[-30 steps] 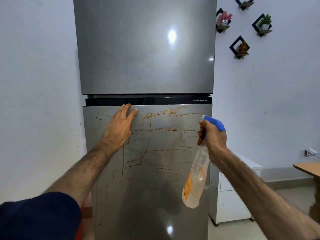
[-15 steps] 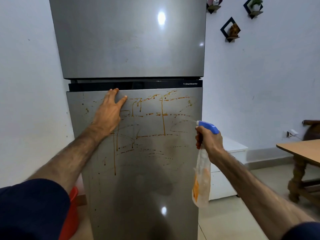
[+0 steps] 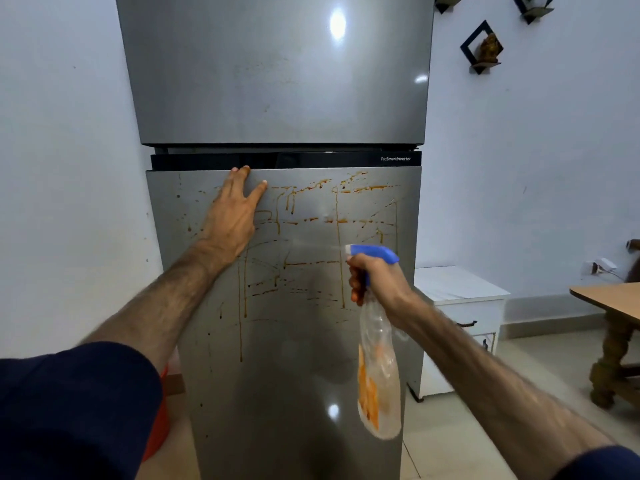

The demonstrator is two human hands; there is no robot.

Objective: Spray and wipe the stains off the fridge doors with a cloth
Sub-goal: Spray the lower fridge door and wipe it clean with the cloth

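Note:
A tall silver fridge fills the middle of the view. Its lower door (image 3: 294, 375) carries brown-orange stains (image 3: 332, 220) in streaks and drips across the upper half. The upper door (image 3: 277, 81) looks mostly clean. My left hand (image 3: 232, 216) presses flat against the top left of the lower door, fingers straight. My right hand (image 3: 377, 282) grips the neck of a clear spray bottle (image 3: 379, 382) with a blue trigger head, nozzle pointing left at the door. A faint mist shows in front of the nozzle. No cloth is in view.
A white low cabinet (image 3: 457, 299) stands right of the fridge. A wooden table (image 3: 609, 303) reaches in from the right edge. Black diamond wall shelves (image 3: 481, 48) hang upper right. Something red-orange (image 3: 157, 427) sits on the floor left of the fridge.
My right hand with the bottle has dropped lower and now squeezes out a mist toward the door. More drips run down the stains. The left hand stays pressed on the door.

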